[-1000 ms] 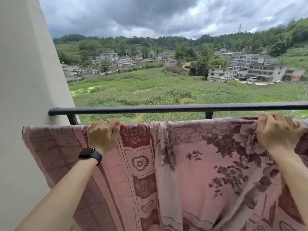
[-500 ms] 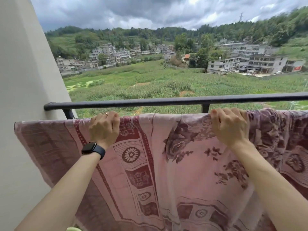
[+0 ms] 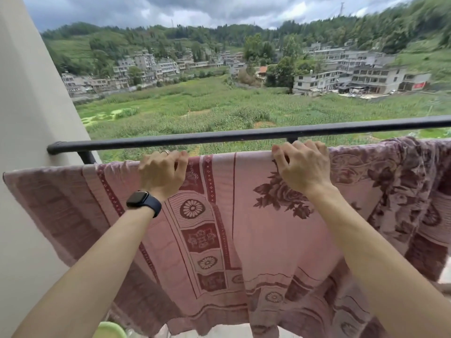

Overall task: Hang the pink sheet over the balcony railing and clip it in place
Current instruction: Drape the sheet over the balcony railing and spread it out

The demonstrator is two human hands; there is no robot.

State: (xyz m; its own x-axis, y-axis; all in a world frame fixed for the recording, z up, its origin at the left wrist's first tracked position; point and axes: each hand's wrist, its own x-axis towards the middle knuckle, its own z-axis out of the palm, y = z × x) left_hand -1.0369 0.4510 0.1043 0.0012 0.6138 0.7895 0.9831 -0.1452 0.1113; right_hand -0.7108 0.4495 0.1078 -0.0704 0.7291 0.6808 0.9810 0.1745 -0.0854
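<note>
The pink sheet (image 3: 246, 206), patterned with dark red flowers and borders, hangs spread out in front of me, its top edge just below the black balcony railing (image 3: 219, 137). My left hand (image 3: 162, 174), with a dark watch on the wrist, grips the top edge left of centre. My right hand (image 3: 301, 168) grips the same edge further right, fingers curled over the fabric. The sheet's right part is bunched and wrinkled. No clip is in view.
A pale wall (image 3: 31, 118) rises at the left, where the railing ends. A light green object (image 3: 109, 330) shows at the bottom edge. Beyond the railing lie fields, houses and wooded hills.
My right hand has slid leftward along the sheet's top edge, closer to my left hand. The fabric between them is now flat, without the earlier fold.
</note>
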